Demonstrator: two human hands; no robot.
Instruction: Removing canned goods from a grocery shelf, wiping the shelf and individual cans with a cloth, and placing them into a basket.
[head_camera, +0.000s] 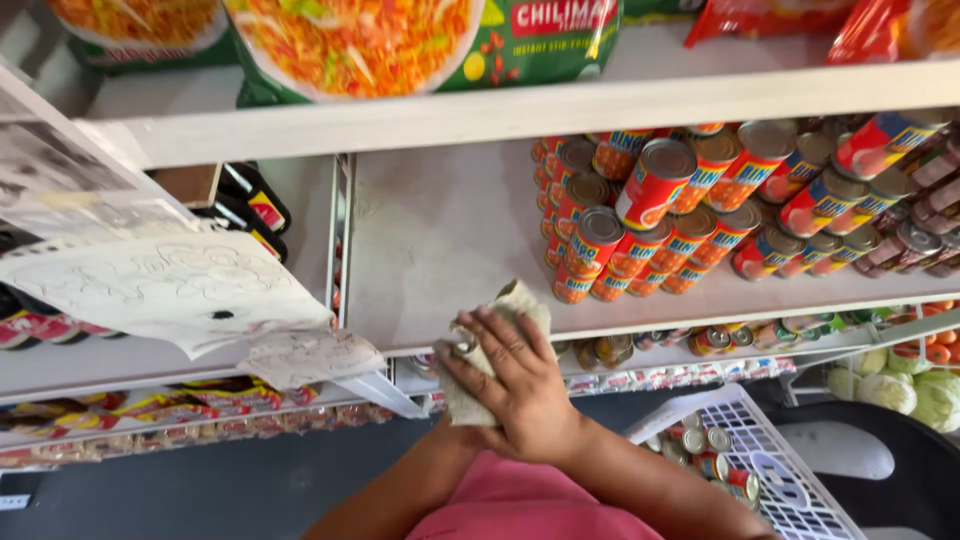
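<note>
Head view: right hand (515, 385) on top, fingers closed over a cloth (478, 395) wrapped round a can (462, 347). Left hand hidden beneath; its grip cannot be told. Stacked cans (640, 225) on shelf (440, 240) above-right of grip; basket (775, 470) lower right.

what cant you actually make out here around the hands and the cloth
- Left hand: head view, hidden under the right hand and the cloth.
- Thing inside the cloth: only a small metal rim shows; the cloth wraps the rest.
- White basket: cut off by the bottom edge, so its contents show only in part.
- Lower shelf cans: too small to tell apart.
</note>
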